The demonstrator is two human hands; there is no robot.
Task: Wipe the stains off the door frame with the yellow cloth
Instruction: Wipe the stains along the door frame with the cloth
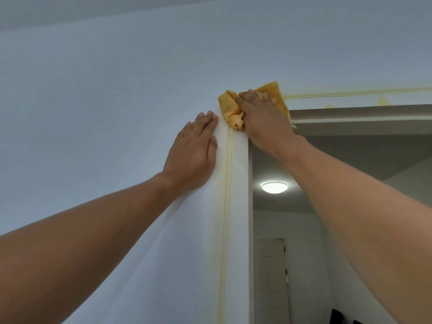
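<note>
The white door frame [238, 206] runs up the middle and turns right along the top of the doorway. Yellowish stains follow its groove and the top edge [350, 92]. My right hand [264, 120] presses the crumpled yellow cloth [230, 108] against the frame's upper left corner, fingers spread over it and thumb tucked into its folds. My left hand [195, 150] lies flat on the wall beside the frame, fingers straight, just below and left of the cloth.
Pale wall [105, 101] fills the left and top of the view. Through the doorway a lit round ceiling lamp [274, 187] and another pale door [271, 277] show in the room beyond. Yellow blotches [383, 101] mark the wall above the top frame.
</note>
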